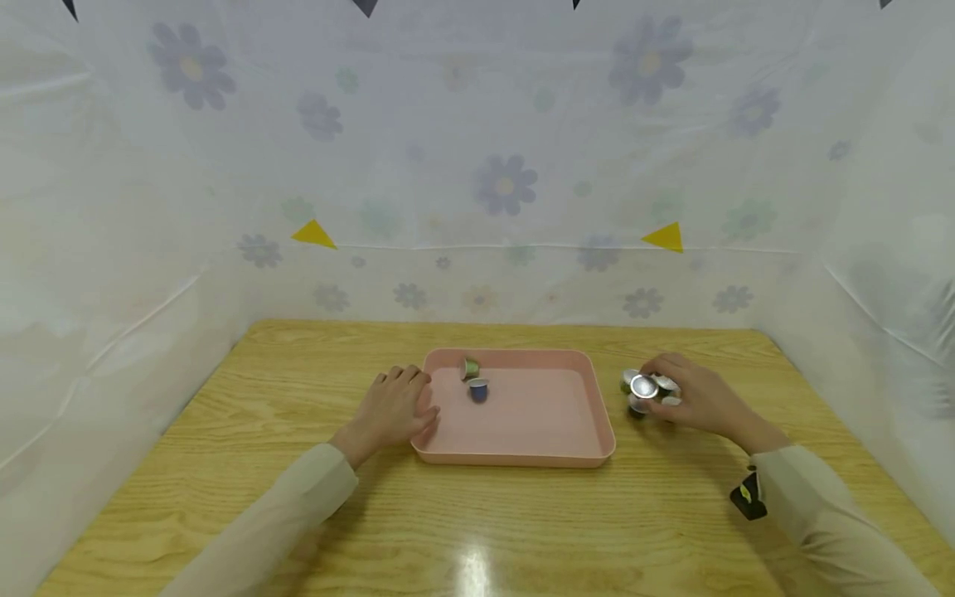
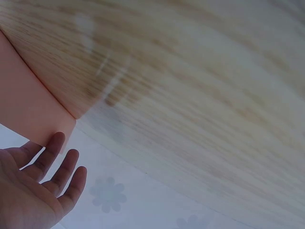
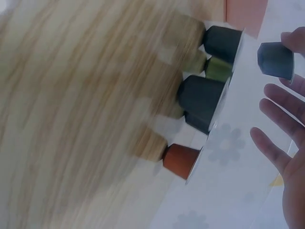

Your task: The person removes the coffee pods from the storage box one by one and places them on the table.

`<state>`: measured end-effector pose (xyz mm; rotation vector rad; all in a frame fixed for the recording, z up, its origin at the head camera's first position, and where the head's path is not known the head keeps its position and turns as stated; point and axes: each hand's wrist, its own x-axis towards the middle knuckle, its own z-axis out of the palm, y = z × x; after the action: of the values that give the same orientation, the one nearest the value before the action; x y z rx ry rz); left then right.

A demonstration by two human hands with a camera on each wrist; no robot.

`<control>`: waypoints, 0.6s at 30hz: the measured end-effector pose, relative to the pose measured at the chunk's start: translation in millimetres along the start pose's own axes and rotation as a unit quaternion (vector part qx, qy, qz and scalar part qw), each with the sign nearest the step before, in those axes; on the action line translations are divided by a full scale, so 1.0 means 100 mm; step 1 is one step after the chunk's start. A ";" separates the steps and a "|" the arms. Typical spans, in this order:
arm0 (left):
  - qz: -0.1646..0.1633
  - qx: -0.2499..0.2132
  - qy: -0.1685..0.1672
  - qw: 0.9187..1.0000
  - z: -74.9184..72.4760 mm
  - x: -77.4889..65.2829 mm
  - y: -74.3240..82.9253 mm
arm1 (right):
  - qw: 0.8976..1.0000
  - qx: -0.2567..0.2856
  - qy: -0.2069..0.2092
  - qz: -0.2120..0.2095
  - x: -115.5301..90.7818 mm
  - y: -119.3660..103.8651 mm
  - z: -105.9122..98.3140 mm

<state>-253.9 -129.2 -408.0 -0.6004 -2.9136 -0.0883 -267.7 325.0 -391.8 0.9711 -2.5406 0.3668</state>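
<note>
My right hand (image 1: 690, 394) pinches a dark coffee capsule (image 3: 276, 59) between thumb and finger, its silver lid facing up in the head view. Several more capsules stand lid up on the table just below: dark ones (image 3: 202, 98), a green one (image 3: 218, 69) and an orange-brown one (image 3: 181, 161). At the pink tray's (image 1: 522, 458) left side, my left hand (image 1: 391, 406) straddles the rim, thumb inside and index fingertip against the outer wall. A green capsule (image 1: 469, 369) and a blue capsule (image 1: 478, 390) lie close together in the tray's left part.
The wooden table (image 1: 485, 514) runs back to a flowered white curtain (image 1: 448, 282), which also encloses both sides. Yellow triangles (image 1: 664, 237) mark the back curtain. A small black tag (image 1: 748, 496) shows by the right sleeve.
</note>
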 end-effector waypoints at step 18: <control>0.001 0.004 0.004 1.000 0.02 0.01 0.00 | 0.998 -0.029 0.012 0.049 -0.28 0.16 -0.17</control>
<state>-255.5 -128.8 -409.7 -0.6009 -2.9037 -0.0798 -255.4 358.7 -391.2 0.8185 -2.5678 0.3295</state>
